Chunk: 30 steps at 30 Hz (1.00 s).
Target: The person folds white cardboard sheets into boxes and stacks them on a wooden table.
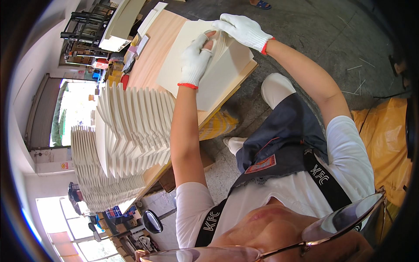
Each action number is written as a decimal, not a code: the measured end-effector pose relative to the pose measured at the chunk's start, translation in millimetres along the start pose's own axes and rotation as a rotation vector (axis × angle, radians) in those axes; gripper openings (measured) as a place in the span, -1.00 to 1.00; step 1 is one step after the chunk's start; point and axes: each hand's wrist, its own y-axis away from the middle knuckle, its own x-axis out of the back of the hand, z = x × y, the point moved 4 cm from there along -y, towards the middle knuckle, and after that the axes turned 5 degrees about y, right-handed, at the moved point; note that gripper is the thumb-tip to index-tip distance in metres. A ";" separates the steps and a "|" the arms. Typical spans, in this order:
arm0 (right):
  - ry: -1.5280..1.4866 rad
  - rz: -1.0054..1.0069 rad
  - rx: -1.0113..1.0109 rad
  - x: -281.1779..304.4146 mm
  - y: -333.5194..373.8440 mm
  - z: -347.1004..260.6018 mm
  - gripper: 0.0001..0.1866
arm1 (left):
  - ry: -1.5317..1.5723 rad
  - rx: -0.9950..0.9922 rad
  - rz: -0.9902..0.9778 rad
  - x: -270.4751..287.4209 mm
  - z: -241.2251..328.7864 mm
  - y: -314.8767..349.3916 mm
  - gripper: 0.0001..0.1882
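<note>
On the wooden table lies a stack of cream-white paper sheets (183, 46), its right edges lifted and fanned into a curve. My left hand (195, 63), in a white knit glove with bare fingertips showing, rests over the top sheets, its fingers curled at the raised edge. My right hand (244, 30), gloved in white with a red cuff, grips the far corner of the same sheets. Its fingertips are partly hidden by the paper. Beneath the fanned edges is more of a flat pale stack (233, 72).
Tall, staggered piles of folded white sheets (135, 126) stand left of my left forearm. Bare pinkish wood tabletop (155, 39) shows beyond them. An orange-yellow plastic cover (384, 139) hangs at the right. Thin white strips (360, 83) lie on the grey floor.
</note>
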 end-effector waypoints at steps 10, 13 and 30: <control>-0.040 0.109 -0.011 -9.4 5.4 10.1 -0.51 | 0.193 0.010 -0.026 -3.0 -0.5 0.7 -0.52; -0.025 0.106 -0.009 -6.6 6.4 8.0 -0.52 | 0.207 -0.004 0.050 -0.6 9.0 4.8 -0.58; -0.011 0.149 -0.004 -10.8 7.0 14.4 -0.57 | 0.134 -0.026 -0.009 -9.0 -2.2 -0.3 -0.61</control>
